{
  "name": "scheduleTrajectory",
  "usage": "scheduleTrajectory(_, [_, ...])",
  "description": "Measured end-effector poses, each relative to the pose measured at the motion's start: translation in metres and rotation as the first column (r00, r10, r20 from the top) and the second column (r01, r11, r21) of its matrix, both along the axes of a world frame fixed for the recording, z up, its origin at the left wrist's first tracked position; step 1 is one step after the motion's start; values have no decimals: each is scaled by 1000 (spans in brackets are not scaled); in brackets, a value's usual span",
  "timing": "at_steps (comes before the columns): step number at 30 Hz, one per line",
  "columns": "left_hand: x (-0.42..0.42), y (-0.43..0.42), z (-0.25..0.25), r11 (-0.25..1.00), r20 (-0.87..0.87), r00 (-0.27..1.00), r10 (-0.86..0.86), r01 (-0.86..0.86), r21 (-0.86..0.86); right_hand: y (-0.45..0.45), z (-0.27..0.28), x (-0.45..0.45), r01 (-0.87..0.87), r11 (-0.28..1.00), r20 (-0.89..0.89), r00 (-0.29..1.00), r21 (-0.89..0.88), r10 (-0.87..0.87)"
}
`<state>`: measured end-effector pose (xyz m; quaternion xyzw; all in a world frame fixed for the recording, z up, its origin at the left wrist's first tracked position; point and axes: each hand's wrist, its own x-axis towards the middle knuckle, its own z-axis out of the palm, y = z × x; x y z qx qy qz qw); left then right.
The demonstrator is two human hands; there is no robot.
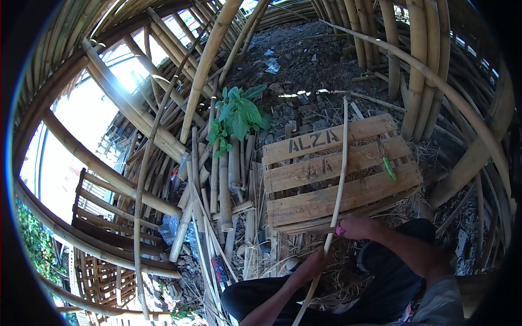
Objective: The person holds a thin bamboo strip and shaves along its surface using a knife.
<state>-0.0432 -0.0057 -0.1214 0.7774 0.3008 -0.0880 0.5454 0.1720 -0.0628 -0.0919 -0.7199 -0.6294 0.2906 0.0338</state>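
Observation:
A long, thin bamboo strip point(341, 179) runs upright through the middle of the view, across a slatted wooden crate point(304, 204) marked "ALZA". Low on the strip, my left hand point(312, 264) is closed around it. Just above and to the right, my right hand point(356, 227) is closed on a tool with a pink part point(340, 231) at its handle; its thin dark blade meets the strip at the crate's lower edge. On the crate's right side lies a bright green object point(389, 168).
Bamboo poles point(209, 60) and split pieces lie and lean at the left, beside a leafy green plant point(239, 114). A curved pole point(435, 79) arches over the right side. Shavings and rubble cover the ground around my bent legs point(261, 296).

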Motion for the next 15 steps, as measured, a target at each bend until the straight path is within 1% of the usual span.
scheduleTrajectory(2, [0, 0, 0, 1000, 9, 1000, -8, 8, -5, 1, 3, -1, -13, 999, 38, 999, -43, 15])
scheduleTrajectory(7, [-2, 2, -9, 996, 34, 998, -48, 45, 77, 1, -2, 0, -11, 999, 50, 999, -48, 14])
scheduleTrajectory(10, [-1, 1, -3, 995, -5, 999, -43, 43, 87, 1, -3, 0, -23, 998, 55, 998, -52, 26])
scheduleTrajectory(15, [-2, 1, -13, 994, 8, 999, -42, 41, 97, 1, 1, -1, -15, 999, 44, 999, -43, 17])
